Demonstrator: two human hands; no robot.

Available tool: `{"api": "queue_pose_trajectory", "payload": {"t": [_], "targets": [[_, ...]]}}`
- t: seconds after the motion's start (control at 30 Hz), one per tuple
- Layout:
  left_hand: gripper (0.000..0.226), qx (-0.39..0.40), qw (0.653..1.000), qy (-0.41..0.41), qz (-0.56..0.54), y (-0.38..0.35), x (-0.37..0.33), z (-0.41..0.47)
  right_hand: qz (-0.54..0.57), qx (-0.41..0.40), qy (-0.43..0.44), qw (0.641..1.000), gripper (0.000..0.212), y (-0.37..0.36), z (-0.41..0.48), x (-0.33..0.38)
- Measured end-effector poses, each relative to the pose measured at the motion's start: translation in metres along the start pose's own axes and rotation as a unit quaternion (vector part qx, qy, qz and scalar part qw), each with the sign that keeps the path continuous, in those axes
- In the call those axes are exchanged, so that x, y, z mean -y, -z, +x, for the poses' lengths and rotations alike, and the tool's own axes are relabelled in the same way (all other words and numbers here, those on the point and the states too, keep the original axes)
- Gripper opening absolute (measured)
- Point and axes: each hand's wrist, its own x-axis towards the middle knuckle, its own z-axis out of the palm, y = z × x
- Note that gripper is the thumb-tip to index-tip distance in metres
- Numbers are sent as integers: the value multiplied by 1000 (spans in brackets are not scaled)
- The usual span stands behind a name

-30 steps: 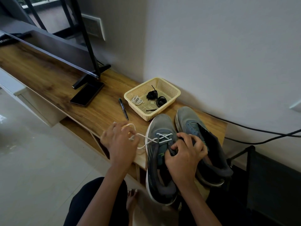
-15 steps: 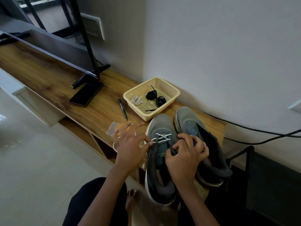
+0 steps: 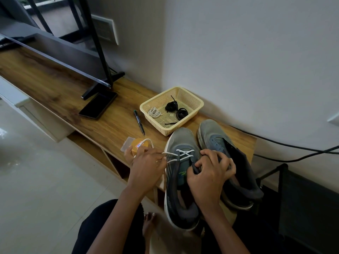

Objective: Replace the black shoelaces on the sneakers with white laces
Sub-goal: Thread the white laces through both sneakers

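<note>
Head view: a long wooden bench (image 3: 60,92) runs along the wall, and two grey sneakers sit side by side at its near end. The left sneaker (image 3: 180,173) has a white lace (image 3: 183,154) crossed through its front eyelets; the right sneaker (image 3: 220,143) is unlaced. The right hand (image 3: 211,176) grips the left sneaker's tongue and upper, fingers curled. The left hand (image 3: 146,166), just left of that shoe, pinches the white lace's loose ends. Behind the shoes, a cream basket (image 3: 192,99) holds a coiled white lace (image 3: 154,112) and black laces (image 3: 171,106). A pen (image 3: 139,122) lies beside the basket.
</note>
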Motion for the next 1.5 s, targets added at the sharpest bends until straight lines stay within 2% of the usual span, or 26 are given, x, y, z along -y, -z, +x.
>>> {"api": "queue_pose_trajectory", "payload": {"t": [0.1,0.17,0.27,0.37,0.5,0.63,0.73,0.83,0.97,1.03,1.07,1.17,1.23,1.37,1.5], "targets": [[14,-25,994,40,-96,3,4,3,4,-1,-1,1000,28,-1,0,-1],[14,-42,977,86,-190,12,1,5,6,-1,-1,1000,27,-1,0,-1],[11,-57,929,139,-338,34,-16,7,7,6,-4,1000,25,-1,0,0],[7,-112,874,169,-442,57,-29,11,5,14,-3,1000,22,-1,0,-1],[14,-148,798,156,-563,85,-38,14,8,9,1,1000,26,0,1,-1],[17,-155,697,100,-693,105,-40,13,2,6,6,1000,29,0,1,1],[13,-163,657,56,-734,121,-44,12,2,9,4,1000,29,0,1,1],[11,-168,643,17,-747,134,-49,9,4,20,-1,1000,29,1,1,1],[13,-157,656,-22,-738,141,-54,5,4,33,-13,999,28,4,2,3],[16,-150,688,-24,-710,136,-58,4,-7,42,-21,999,28,7,1,4],[17,-152,719,-14,-679,130,-59,4,-16,51,-24,998,28,8,1,4],[12,-124,861,8,-492,96,-60,4,-20,92,-44,995,29,10,2,4],[13,-64,917,18,-394,64,-56,5,21,125,-69,990,22,11,3,2],[17,-19,963,-7,-267,13,-44,5,91,203,-88,971,13,12,8,-1],[26,-36,978,-12,-204,4,-43,6,132,208,-112,963,16,12,10,0]]}}
